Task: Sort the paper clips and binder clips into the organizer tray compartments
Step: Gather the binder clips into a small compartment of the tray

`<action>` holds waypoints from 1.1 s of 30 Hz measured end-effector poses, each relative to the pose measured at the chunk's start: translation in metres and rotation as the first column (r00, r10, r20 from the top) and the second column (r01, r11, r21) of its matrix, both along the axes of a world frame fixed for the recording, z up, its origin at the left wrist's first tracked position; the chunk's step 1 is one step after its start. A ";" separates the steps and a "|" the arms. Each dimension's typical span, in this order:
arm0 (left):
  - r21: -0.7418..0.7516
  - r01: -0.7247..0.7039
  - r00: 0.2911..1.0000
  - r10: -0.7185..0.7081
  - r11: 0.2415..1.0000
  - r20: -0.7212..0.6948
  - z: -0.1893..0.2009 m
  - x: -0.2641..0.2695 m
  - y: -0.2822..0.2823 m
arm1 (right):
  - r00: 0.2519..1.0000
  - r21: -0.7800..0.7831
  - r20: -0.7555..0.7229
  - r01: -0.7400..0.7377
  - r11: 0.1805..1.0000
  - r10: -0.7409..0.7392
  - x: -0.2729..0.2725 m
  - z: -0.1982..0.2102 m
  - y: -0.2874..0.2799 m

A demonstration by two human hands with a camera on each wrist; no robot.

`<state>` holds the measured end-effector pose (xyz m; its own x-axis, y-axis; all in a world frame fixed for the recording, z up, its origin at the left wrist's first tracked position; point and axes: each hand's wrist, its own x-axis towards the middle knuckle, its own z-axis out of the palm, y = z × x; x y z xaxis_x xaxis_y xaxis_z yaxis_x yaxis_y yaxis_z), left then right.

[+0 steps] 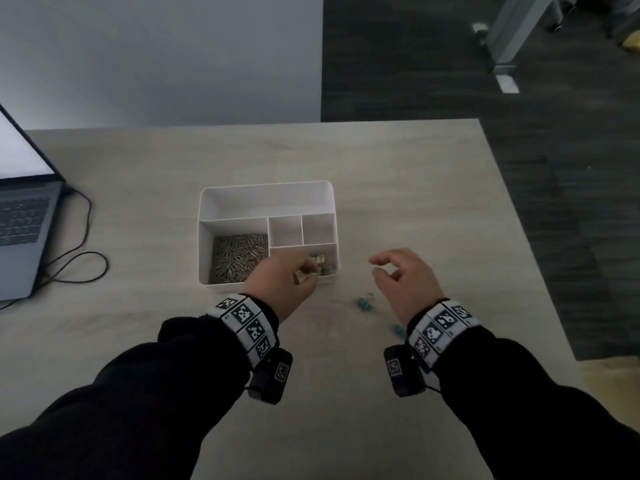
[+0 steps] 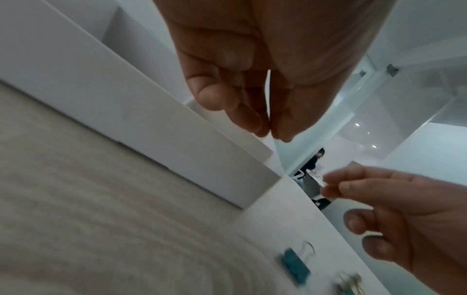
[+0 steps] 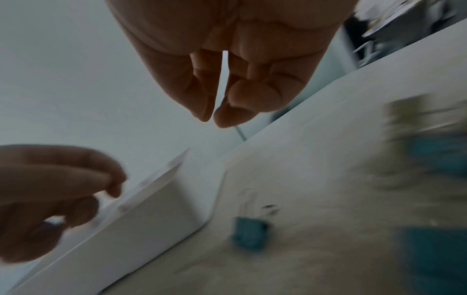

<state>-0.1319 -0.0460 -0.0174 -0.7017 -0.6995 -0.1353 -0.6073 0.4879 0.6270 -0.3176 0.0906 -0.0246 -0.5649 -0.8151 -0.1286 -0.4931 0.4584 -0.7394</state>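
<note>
Desk (image 1: 381,168), organizer (image 1: 266,184) holding paperclips (image 1: 239,258), binder clips (image 1: 320,261)
</note>
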 end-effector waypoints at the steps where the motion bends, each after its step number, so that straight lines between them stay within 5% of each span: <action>1: 0.031 0.033 0.999 -0.033 0.999 -0.005 -0.001 -0.002 0.007 | 0.998 0.029 -0.009 0.066 0.997 -0.066 -0.011 -0.002 0.014; 6: 0.142 0.250 0.958 -0.266 0.958 0.106 -0.011 -0.019 0.045 | 0.982 0.245 -0.041 0.189 0.951 -0.184 -0.052 -0.020 0.078; 12: 0.159 0.322 0.890 -0.356 0.933 0.286 -0.034 -0.059 0.070 | 0.995 0.432 0.090 -0.001 0.902 -0.042 -0.038 -0.023 0.094; 17: 0.077 0.371 0.853 -0.373 0.925 0.365 -0.047 -0.079 0.076 | 0.993 0.493 -0.001 -0.101 0.864 0.117 -0.020 -0.025 0.083; 26: 0.139 0.291 0.887 -0.322 0.946 0.332 -0.052 -0.043 0.064 | 0.952 0.428 -0.136 -0.192 0.883 0.273 -0.005 -0.039 0.074; 33: 0.199 0.040 0.980 -0.078 0.979 0.185 -0.031 -0.001 0.042 | 0.922 0.422 -0.099 -0.302 0.855 0.374 0.007 -0.037 0.038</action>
